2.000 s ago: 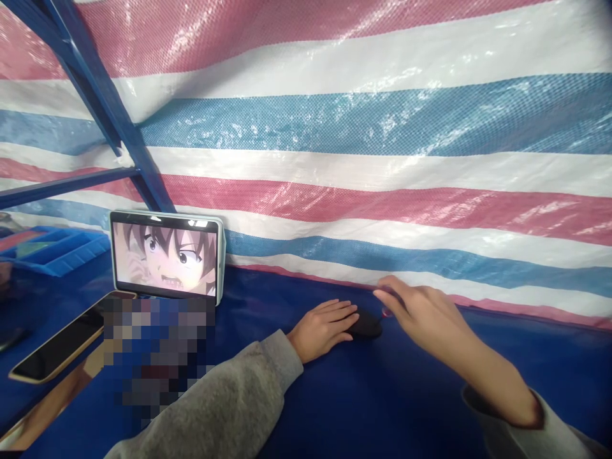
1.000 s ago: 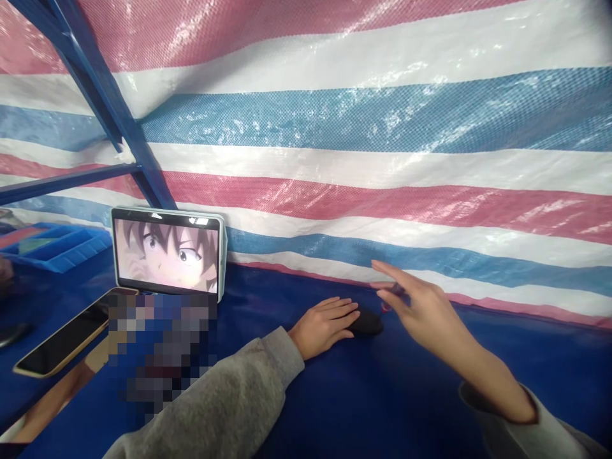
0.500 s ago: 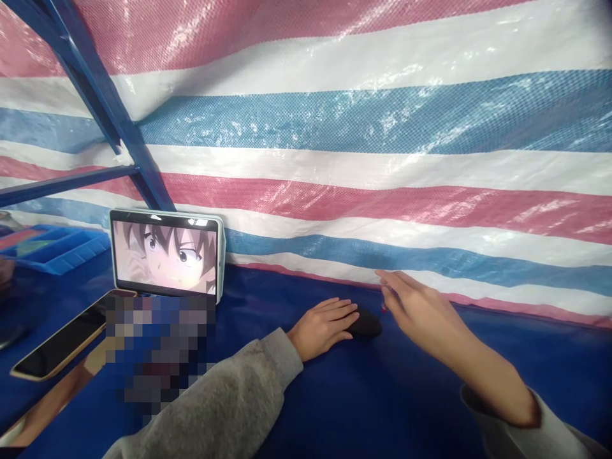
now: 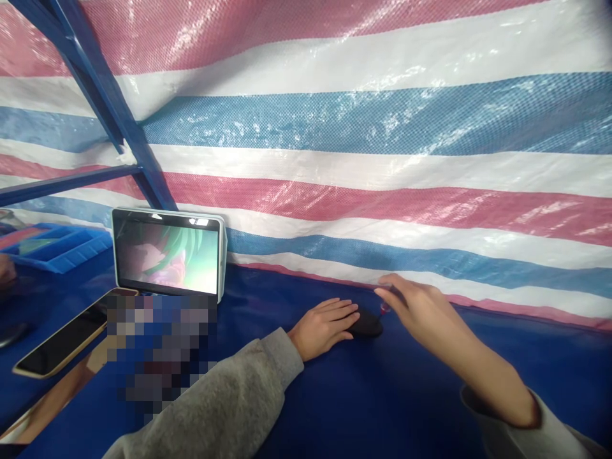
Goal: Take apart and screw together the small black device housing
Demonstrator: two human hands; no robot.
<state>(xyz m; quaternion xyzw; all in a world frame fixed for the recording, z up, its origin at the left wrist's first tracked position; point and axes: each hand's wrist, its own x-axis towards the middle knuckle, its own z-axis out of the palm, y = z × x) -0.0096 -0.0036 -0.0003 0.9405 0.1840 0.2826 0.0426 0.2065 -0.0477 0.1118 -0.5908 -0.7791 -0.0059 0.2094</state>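
Black computer mouse (image 4: 368,324): on the blue tabletop (image 4: 406,395), between the two hands, partly under the left one; shell looks in one piece.
Left hand (image 4: 325,328): low over the mouse's left end, fingers nearly straight and close together, thumb along the near side; seems to hold the mouse down.
Right hand (image 4: 414,303): raised beside the mouse's right end, thumb and fingers pinched around a slim tool.
Screwdriver (image 4: 385,308): probable, reddish shaft angled toward the mouse; handle mostly hidden by the fingers, so type is a fair guess.
Done so far: mouse steadied, tool in hand and at its right end.
Left over: work looks underway, not finished; tool not set down, and whether anything has been turned or loosened can't be told.
Nearby: lit tablet (image 4: 167,255) propped against the striped sheet (image 4: 335,127), smartphone (image 4: 67,344) farther left.
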